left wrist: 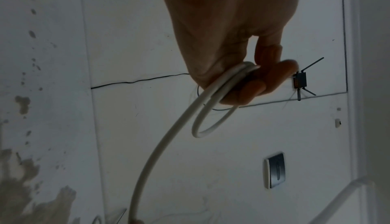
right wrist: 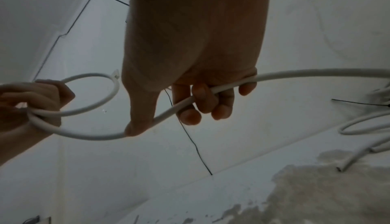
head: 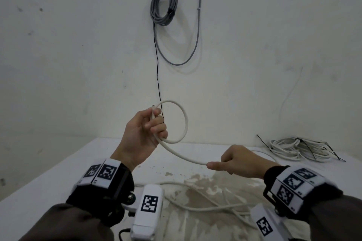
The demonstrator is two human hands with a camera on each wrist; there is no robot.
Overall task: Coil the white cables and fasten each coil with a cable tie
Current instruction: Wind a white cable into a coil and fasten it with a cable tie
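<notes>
**First loop in hand, slack to gather**

Left hand (head: pixel 144 136), centre frame, pinches one loop of white cable (head: pixel 181 117); right hand (head: pixel 238 159), lower right, is curled round the run leading off. Cable looks springy and light: best gripped where turns cross. Loose slack on the table (head: pixel 58 164) is partly hidden by the wrists.

my head camera looks forward and down from above both wrists, taking in the white surface (head: pixel 58 164) and the wall behind it. the left wrist camera sits close under the left hand (left wrist: pixel 227 32), looking along it toward the wall. the right wrist camera sits as near under the right hand (right wrist: pixel 194 44), facing leftward. all three views share the white cable (head: pixel 182 123) loop; the right wrist view also catches the left hand.
</notes>
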